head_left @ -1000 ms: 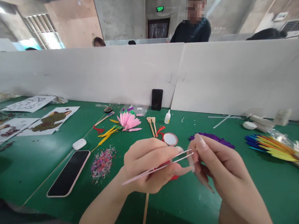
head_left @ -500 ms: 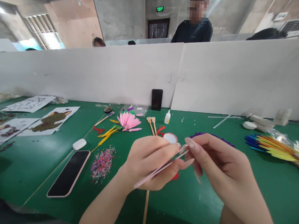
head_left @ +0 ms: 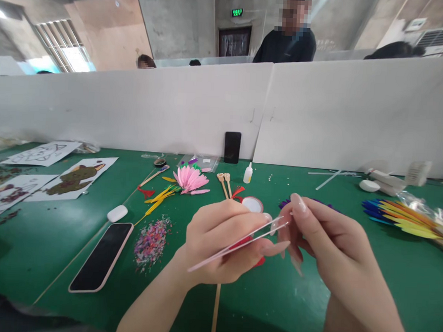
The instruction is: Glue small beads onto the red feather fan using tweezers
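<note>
My left hand (head_left: pixel 225 240) is closed around pink tweezers (head_left: pixel 217 254), whose two arms stand apart with their tips pointing up to the right. Close beside those tips, my right hand (head_left: pixel 325 241) pinches thumb and finger together; a tiny pale speck shows there, too small to name. Something red (head_left: pixel 241 242) is visible behind the tweezers, partly covered by my left hand. A thin wooden stick (head_left: pixel 215 314) runs down from beneath that hand; whether it is held or lies on the table is hidden. Just beyond my hands sits a round white lid or dish (head_left: pixel 252 204).
On the green table (head_left: pixel 273 307) are a phone (head_left: pixel 101 259), a white case (head_left: pixel 117 213), colourful bits (head_left: pixel 152 244), pink petals (head_left: pixel 191 179), a glue bottle (head_left: pixel 248 173) and multicoloured feather-like pieces (head_left: pixel 400 217). A white partition (head_left: pixel 135 112) stands behind; a person (head_left: pixel 287 45) is beyond it.
The tweezers' arms have spread and their tips have come away from my right fingertips. My right hand has shifted slightly right, still pinching.
</note>
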